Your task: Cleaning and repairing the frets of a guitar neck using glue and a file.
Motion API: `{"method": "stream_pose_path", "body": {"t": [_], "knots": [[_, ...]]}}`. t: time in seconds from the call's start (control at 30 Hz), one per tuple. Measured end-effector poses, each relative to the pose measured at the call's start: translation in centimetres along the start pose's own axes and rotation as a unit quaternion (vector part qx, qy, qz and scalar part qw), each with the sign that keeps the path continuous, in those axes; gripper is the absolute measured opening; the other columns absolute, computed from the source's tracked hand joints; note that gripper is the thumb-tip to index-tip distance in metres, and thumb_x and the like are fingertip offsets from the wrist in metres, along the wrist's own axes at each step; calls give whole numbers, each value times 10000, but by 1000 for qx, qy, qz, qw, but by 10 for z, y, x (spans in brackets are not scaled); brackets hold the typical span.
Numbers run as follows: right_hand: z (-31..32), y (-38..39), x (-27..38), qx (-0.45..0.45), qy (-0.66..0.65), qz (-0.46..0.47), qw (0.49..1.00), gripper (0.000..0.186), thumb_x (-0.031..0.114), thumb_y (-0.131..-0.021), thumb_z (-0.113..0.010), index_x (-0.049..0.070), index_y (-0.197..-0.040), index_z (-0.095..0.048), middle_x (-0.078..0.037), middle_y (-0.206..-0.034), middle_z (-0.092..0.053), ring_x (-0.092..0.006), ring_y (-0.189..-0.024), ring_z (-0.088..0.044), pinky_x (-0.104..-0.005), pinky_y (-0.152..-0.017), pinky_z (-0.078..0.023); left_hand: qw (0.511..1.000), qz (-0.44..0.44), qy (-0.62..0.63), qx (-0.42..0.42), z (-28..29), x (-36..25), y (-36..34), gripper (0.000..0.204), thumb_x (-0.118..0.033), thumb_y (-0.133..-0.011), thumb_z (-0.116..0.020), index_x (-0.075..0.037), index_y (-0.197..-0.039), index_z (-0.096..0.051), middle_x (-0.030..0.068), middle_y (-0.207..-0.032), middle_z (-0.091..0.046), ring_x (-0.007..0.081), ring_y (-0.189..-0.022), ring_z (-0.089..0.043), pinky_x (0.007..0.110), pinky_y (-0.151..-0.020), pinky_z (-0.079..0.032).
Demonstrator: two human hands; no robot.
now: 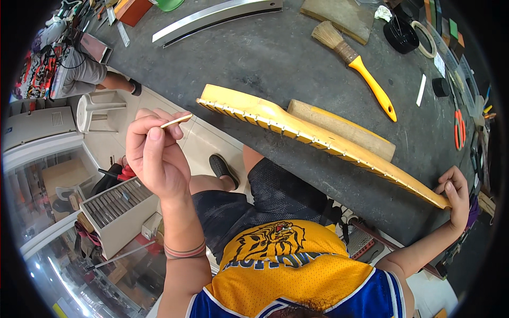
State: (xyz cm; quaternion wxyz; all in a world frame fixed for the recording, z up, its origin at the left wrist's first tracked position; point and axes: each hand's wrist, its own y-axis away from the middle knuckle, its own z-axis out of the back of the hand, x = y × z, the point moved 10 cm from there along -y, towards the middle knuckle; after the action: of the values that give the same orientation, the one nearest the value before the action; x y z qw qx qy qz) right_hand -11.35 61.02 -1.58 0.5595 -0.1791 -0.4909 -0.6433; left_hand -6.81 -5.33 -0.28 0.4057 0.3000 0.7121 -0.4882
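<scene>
My left hand (159, 159) is raised beyond the bench's near edge, thumb and fingers pinching a small, thin, cream-coloured strip (176, 121). A pale wooden guitar neck (318, 135) lies on its side across the bench, its fret ends and fret edge turned toward me. Under its middle, on the far side, sits a wooden support block (339, 127) with a rounded top. At the right-hand end of the neck, my right hand (457, 199) is closed around the tip; some of its fingers are hidden.
On the dark bench (238, 58) lie a yellow-handled brush (366, 79), a long metal straightedge (217, 22), a flat board (339, 18), red-handled scissors (459, 130) and a black round container (400, 35). A white stool (98, 111) and another person's leg (116, 82) are at left.
</scene>
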Motion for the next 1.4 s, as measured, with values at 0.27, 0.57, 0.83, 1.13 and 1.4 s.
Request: {"method": "stream_pose_path", "body": {"t": [0.27,0.57,0.83,1.13,1.4], "knots": [[-3,1,3,0,-6,1,1000,559,541,-1017,-795,26,-1080,-587,-46,-731,-672,-105,-654,-652,-231,-611,-456,1000,13,24,-2,-3,8,0,177,-103,-1122,-544,24,-1158,-662,105,-964,-544,231,-896,-580,528,-1024,-609],[-2,2,1,-11,-15,2,1000,570,546,-998,-817,27,-1066,-590,-43,-729,-676,-110,-649,-660,-237,-642,-510,998,17,52,-11,-8,16,-1,187,-124,-1156,-524,5,-1212,-648,84,-987,-518,237,-922,-573,531,-1036,-588],[-9,6,6,17,19,1,1000,661,658,-948,-825,42,-1070,-619,15,-813,-603,-68,-734,-570,-240,-650,-415,996,13,84,-39,-9,24,0,177,-126,-1193,-490,-37,-1273,-620,115,-1105,-612,326,-1117,-686,585,-1126,-566],[-24,8,19,25,-12,10,1000,667,620,-906,-904,42,-1044,-601,-3,-802,-628,-70,-705,-592,-222,-641,-410,992,48,89,-79,-5,29,5,193,-210,-1229,-485,-52,-1284,-579,158,-1131,-742,341,-1130,-757,528,-1082,-605],[-22,0,17,45,-30,12,998,618,507,-893,-950,29,-1048,-591,-71,-830,-706,-141,-769,-674,-263,-707,-518,987,61,108,-101,4,39,18,184,-200,-1229,-479,-57,-1295,-575,216,-1212,-777,409,-1192,-786,502,-1049,-640]]}}
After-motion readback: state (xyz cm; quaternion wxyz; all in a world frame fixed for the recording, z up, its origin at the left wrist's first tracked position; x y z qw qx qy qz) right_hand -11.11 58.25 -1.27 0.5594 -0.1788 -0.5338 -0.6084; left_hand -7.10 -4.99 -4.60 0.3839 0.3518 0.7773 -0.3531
